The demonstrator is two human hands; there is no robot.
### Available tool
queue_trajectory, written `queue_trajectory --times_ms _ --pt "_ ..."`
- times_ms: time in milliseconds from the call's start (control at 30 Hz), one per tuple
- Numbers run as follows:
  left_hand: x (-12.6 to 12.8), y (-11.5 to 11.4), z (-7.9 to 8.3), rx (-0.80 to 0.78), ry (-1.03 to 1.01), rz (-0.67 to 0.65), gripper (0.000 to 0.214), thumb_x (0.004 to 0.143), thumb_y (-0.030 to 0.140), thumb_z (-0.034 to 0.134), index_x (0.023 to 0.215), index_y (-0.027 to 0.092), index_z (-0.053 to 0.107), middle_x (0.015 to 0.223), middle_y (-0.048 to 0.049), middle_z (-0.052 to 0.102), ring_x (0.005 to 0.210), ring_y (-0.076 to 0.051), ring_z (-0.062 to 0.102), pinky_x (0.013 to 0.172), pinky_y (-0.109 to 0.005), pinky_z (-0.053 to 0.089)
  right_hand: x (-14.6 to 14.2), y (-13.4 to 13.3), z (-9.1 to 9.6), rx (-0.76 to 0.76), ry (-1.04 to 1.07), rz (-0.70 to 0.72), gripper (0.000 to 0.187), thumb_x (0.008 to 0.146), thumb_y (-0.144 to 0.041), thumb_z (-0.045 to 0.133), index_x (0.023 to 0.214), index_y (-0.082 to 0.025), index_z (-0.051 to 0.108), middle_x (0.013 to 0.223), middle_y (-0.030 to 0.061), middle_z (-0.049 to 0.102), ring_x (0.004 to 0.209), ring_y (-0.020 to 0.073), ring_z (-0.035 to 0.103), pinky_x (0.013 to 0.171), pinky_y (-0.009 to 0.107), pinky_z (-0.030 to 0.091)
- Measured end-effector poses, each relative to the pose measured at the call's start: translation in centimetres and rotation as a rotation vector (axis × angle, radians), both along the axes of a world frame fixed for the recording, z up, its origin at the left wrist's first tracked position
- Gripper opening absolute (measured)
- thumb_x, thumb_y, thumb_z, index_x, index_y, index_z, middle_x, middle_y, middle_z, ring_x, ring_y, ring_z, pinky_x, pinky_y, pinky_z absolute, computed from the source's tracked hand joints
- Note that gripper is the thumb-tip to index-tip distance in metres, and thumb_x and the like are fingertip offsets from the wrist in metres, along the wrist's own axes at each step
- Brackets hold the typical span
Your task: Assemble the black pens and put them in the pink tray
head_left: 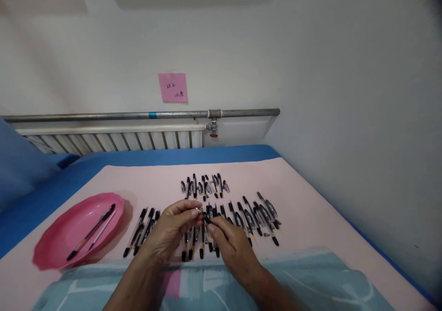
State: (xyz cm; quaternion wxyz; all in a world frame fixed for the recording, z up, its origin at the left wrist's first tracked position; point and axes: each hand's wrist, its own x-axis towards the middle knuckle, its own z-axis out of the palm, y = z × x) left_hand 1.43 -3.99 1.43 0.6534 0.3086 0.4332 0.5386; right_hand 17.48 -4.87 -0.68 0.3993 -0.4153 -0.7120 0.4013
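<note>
My left hand [172, 230] and my right hand [229, 242] meet over the middle of a pink cloth [311, 196]. The left fingers pinch a small clear pen part [197, 209]. The right fingers pinch a thin black pen piece [207, 220] whose tip touches it. Under and around the hands lies a row of several black-and-clear pens [255, 216], more at the left [143, 230]. A cluster of several pen caps [203, 185] sits just beyond.
A pink oval dish [62, 242] at the left holds a black pen [93, 230] and a white refill. A light blue patterned cloth [328, 283] lies nearest me. Behind are a blue sheet [172, 155], a radiator [103, 140], a pipe and a pink note [172, 87].
</note>
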Motion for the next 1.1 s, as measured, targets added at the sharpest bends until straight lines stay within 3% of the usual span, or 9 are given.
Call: queue_trajectory --times_ms 200,400,800,1100 --pt "0.1 0.0 -0.5 0.022 0.126 0.017 0.027 0.056 0.022 0.074 0.081 0.015 0.067 0.073 -0.0015 0.065 0.065 -0.010 0.059 0.067 -0.022 0.046 -0.1 0.0 -0.2 0.061 -0.075 -0.034 0.022 0.087 -0.029 0.040 0.073 -0.019 0.055 0.063 -0.0021 0.051 0.058 0.0108 0.044 0.053 0.021 0.032" --pt "1.1 0.1 -1.0 0.002 -0.004 0.053 0.020 0.056 0.021 0.074 0.072 0.015 0.064 0.067 0.0019 0.060 0.060 -0.007 0.055 0.063 -0.020 0.044 -0.2 0.0 -0.4 0.115 -0.147 -0.077 0.023 0.088 -0.029 0.039 0.075 -0.020 0.055 0.068 0.0003 0.054 0.062 0.0126 0.047 0.056 0.021 0.033" --pt "1.4 -0.1 -2.2 0.035 0.018 0.069 0.017 0.059 0.022 0.072 0.070 0.015 0.063 0.067 0.0017 0.059 0.060 -0.007 0.052 0.062 -0.019 0.041 -0.7 -0.2 -0.2 0.100 -0.157 -0.092 0.023 0.089 -0.027 0.037 0.076 -0.019 0.053 0.068 0.0001 0.054 0.062 0.0121 0.048 0.057 0.022 0.032" --pt "1.9 -0.4 -1.9 0.033 0.007 0.107 0.017 0.059 0.024 0.072 0.068 0.013 0.062 0.066 0.0007 0.058 0.060 -0.008 0.053 0.061 -0.019 0.042 -1.3 -0.5 -0.8 0.120 -0.206 -0.116 0.024 0.090 -0.027 0.032 0.084 -0.019 0.054 0.075 0.0028 0.057 0.067 0.0138 0.051 0.061 0.023 0.035"
